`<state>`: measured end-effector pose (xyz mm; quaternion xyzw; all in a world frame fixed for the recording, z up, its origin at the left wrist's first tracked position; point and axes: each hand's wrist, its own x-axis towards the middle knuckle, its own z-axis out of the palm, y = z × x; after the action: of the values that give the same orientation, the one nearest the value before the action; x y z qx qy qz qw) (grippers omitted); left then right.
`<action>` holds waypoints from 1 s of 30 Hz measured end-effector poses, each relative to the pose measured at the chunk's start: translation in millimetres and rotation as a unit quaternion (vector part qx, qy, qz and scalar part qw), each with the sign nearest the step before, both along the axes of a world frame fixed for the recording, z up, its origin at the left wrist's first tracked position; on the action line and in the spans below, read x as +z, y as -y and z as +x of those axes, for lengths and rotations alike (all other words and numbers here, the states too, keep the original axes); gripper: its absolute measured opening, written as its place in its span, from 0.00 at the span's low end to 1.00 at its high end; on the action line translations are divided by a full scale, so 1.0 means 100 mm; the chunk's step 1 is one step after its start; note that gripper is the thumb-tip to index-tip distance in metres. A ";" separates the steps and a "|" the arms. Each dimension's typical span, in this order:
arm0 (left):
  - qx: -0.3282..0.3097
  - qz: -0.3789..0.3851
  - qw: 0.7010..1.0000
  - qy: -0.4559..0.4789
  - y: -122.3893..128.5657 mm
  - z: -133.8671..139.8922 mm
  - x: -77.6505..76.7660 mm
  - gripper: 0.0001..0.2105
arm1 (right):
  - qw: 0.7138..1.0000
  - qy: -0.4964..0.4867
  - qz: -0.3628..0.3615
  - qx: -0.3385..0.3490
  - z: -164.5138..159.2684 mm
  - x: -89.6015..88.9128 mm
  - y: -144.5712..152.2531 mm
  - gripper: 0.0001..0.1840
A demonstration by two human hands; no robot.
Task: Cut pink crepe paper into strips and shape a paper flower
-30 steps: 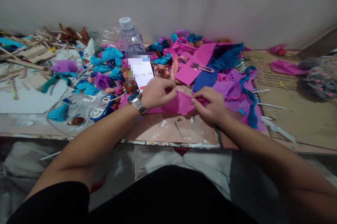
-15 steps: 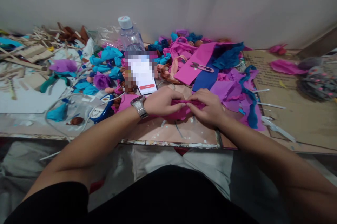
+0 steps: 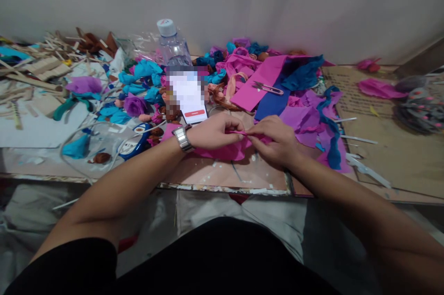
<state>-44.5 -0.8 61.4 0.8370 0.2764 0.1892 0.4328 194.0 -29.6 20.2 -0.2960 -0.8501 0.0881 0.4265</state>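
Observation:
Low over the front of the table, my left hand (image 3: 217,132) and my right hand (image 3: 275,140) meet, both closed on a strip of pink crepe paper (image 3: 227,150). Fingers and thumbs pinch its upper edge from either side, and the paper hangs loose below my left hand. A metal watch is on my left wrist. Just behind my left hand stands a lit phone (image 3: 194,112), partly blurred out. Beyond my right hand lie folded pink paper (image 3: 255,89) with thread snips (image 3: 267,88) on top, and a dark blue sheet (image 3: 274,104).
A clear bottle (image 3: 175,50) stands behind the phone. Crumpled blue and purple paper (image 3: 133,105) and wooden sticks (image 3: 45,68) crowd the left. Purple paper scraps (image 3: 301,121), a white knife-like tool (image 3: 369,171) and cardboard (image 3: 391,147) lie rightward. The table's front edge (image 3: 222,188) is ragged.
My fingers have shifted along the pinched edge of the pink paper, my right hand lifting slightly. More of the paper now spreads out below my left hand.

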 end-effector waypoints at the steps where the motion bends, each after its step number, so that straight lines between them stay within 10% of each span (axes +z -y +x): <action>1: -0.001 -0.010 1.000 0.004 0.00 0.00 0.00 0.11 | 1.000 0.003 0.002 -0.003 0.00 0.00 0.00 0.07; 30: 0.079 0.173 0.982 -0.007 0.11 0.06 -0.03 0.11 | 1.000 0.011 -0.003 -0.025 -0.01 0.00 -0.01 0.03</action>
<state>-38.8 -11.3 58.3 0.8761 0.3077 0.2615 0.2632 193.2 -28.2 20.1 -0.3193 -0.8470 0.0762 0.4181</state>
